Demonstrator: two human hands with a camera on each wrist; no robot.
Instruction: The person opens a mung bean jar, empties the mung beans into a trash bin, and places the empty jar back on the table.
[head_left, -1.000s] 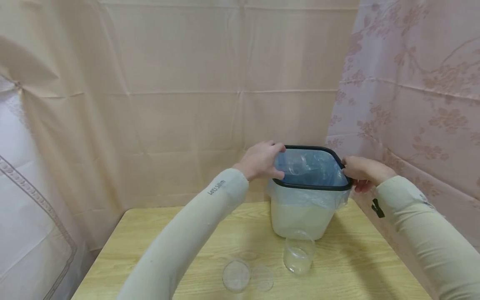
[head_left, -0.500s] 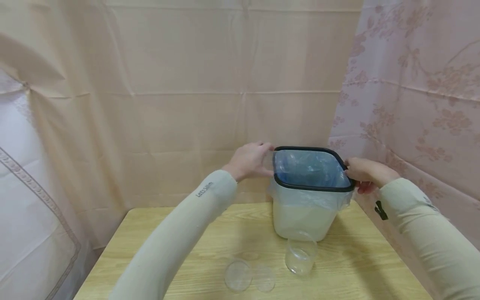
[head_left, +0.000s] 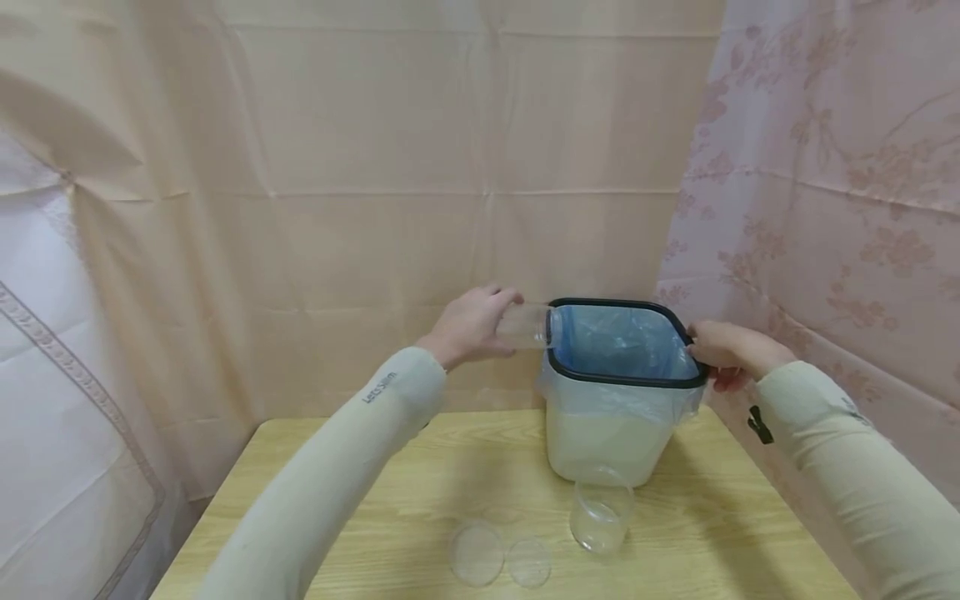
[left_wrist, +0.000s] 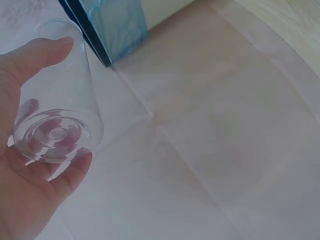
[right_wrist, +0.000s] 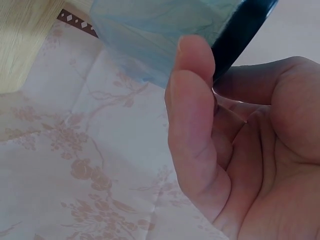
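Observation:
My left hand (head_left: 468, 325) grips a clear plastic jar (head_left: 525, 326) that lies on its side in the air. Its mouth points right, at the left rim of a pale bin (head_left: 607, 442). In the left wrist view the thumb and fingers wrap round the jar (left_wrist: 62, 90), its base towards the camera, and it looks empty. The bin has a black rim (head_left: 637, 381) and a bluish plastic liner (head_left: 626, 337) folded over it. At the bin's right side my right hand (head_left: 731, 346) grips the rim, the thumb and curled fingers on either side of it (right_wrist: 240, 45).
A clear plastic container (head_left: 600, 521) stands on the wooden table (head_left: 390, 500) in front of the bin. Two clear round lids, a larger one (head_left: 477, 554) and a smaller one (head_left: 528, 562), lie to its left. Cloth curtains (head_left: 375, 208) hang behind and at the sides.
My left hand has drawn the jar leftwards, from inside the bin's mouth to beside its left rim. The right hand keeps its hold on the rim.

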